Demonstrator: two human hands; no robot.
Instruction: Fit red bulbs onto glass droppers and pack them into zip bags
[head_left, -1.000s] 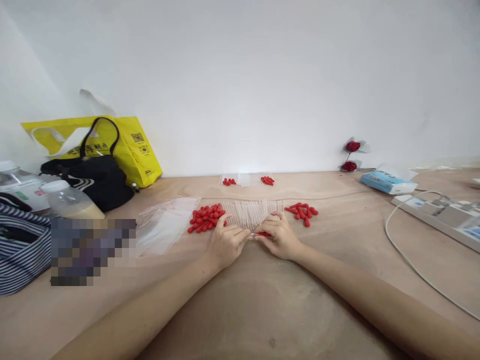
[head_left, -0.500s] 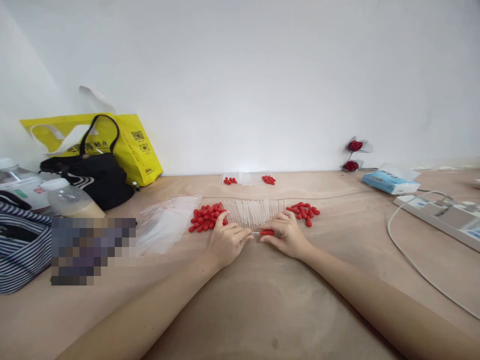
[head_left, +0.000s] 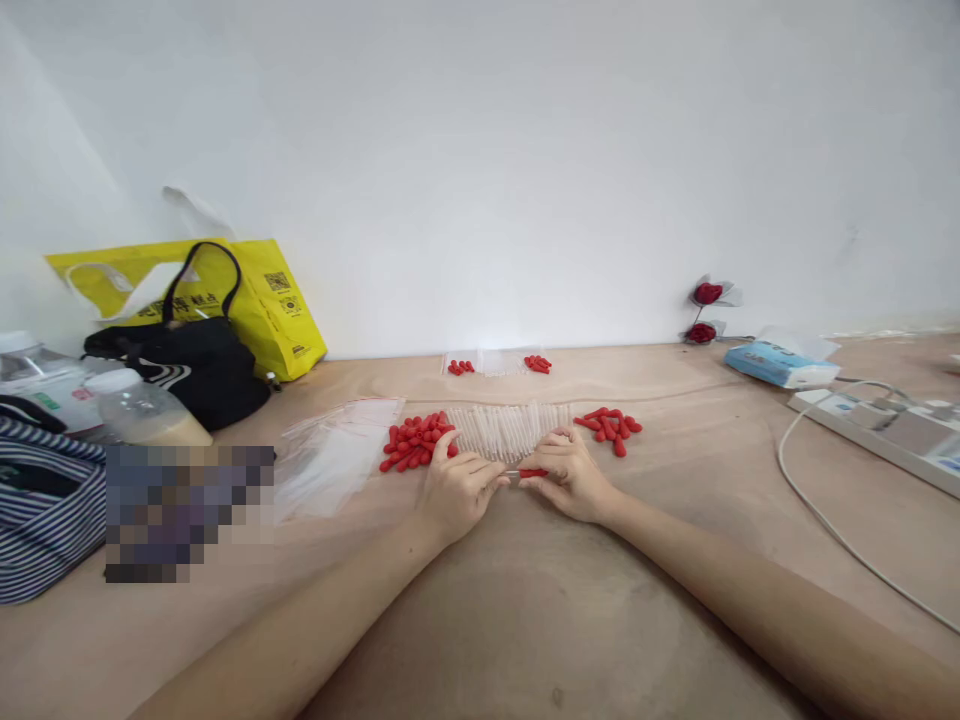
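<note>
The person's left hand (head_left: 457,495) is pinching what looks like a slim clear tube (head_left: 513,473), while the right hand (head_left: 571,475) is gripping a red rubber bulb (head_left: 531,473) at its other end. The hands are working slightly apart, low over the tabletop (head_left: 465,620); how far the tube is reaching into the bulb cannot be told. Holding both pieces in one straight line, with the fingertips pinching close to the joint and pressing gently, should spare the tube from bending or snapping. A row of clear tubes (head_left: 495,432) is lying just beyond the fingers, between a larger red bulb pile (head_left: 409,445) on the left and a smaller red bulb pile (head_left: 611,425) on the right.
</note>
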